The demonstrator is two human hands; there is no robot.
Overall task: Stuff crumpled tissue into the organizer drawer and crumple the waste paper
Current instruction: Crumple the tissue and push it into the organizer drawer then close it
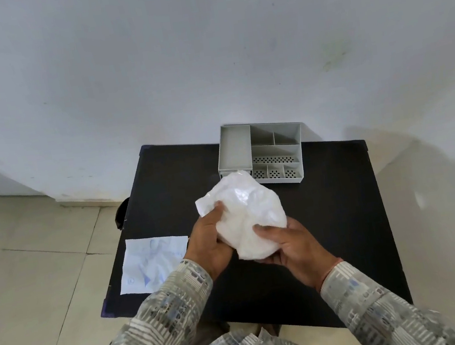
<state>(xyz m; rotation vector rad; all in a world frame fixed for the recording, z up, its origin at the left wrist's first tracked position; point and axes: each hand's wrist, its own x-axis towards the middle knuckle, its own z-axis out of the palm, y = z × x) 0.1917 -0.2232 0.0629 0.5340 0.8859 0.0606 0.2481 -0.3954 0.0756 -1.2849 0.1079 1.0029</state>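
From the head view, you are looking down at a small black table (165,198) pushed against a white wall (204,58), with pale floor tiles (28,259) around it.

Your left hand (209,246) and right hand (292,246) both hold a large wad of crumpled white tissue (248,213) above the middle of the table. Your left hand grips the wad's left side, thumb on top and fingers curled underneath. Your right hand cups the lower right part from below, thumb pressed across the front of the wad. Both hands are closed on the tissue, not spread. The wad looks glossy in places, and one loose corner sticks out to the upper left, above your left thumb.

The grey organizer (261,153) stands at the far edge of the table, close to the wall, just beyond the tissue. It has one long compartment on its left side, several smaller ones to the right, and perforated bottoms in the front cells. The top of the wad overlaps the organizer's front left corner in this view, so you cannot tell whether they touch, nor how the drawer stands.

The waste paper (153,263), a creased sheet with faint blue print, lies flat on the table's left edge, just beside your left wrist and hanging slightly over the side.

Your patterned grey sleeves (158,313) fill the bottom of the view.
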